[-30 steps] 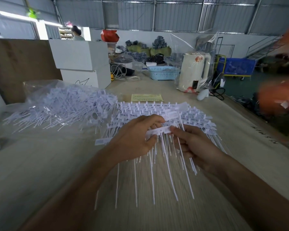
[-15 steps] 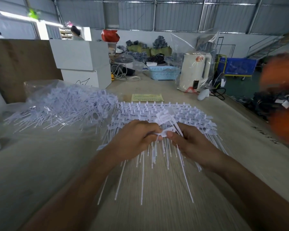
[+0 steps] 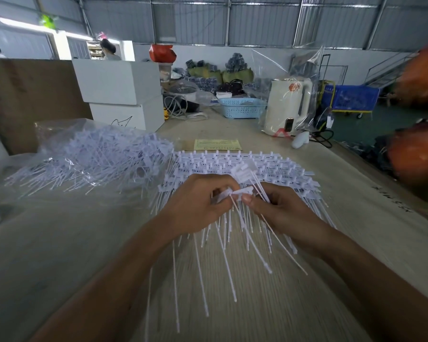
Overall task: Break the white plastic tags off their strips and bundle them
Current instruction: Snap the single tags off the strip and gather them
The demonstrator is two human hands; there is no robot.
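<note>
Looking down at the wooden table (image 3: 59,267), I am seeing the white tags (image 3: 242,193) pinched between both hands just above centre, their flat heads bunched at 12 o'clock and their thin tails hanging toward 6 o'clock, fanning slightly from 5 to 7 o'clock. The long axis is running roughly away from me, near to far. A few heads are sticking up above the knuckles, tilted toward 1 o'clock.

Compared with a second ago, the flat strip that was lying crosswise between the hands is now crumpled into a bunch, and the tails are spreading wider and drooping further toward 5 o'clock. The hands are sitting closer together than before.

My left hand (image 3: 195,206) is curling nearly closed, thumb and forefinger nipping the tag heads from 9 o'clock. My right hand (image 3: 279,211) is gripping narrowly too, its thumb pressing on the same cluster from 3 o'clock, with several tails running under its palm. The fingertips of both hands are almost touching at the tags.

Behind the hands, at 12 o'clock, a stack of unbroken strips (image 3: 257,166) is lying on the table, stems pointing toward me. At 10 o'clock a loose heap of tags (image 3: 97,159) is resting on clear plastic. A yellow slip (image 3: 218,145) is lying just beyond the strips, and a white kettle (image 3: 287,107) is standing at 1 o'clock.
</note>
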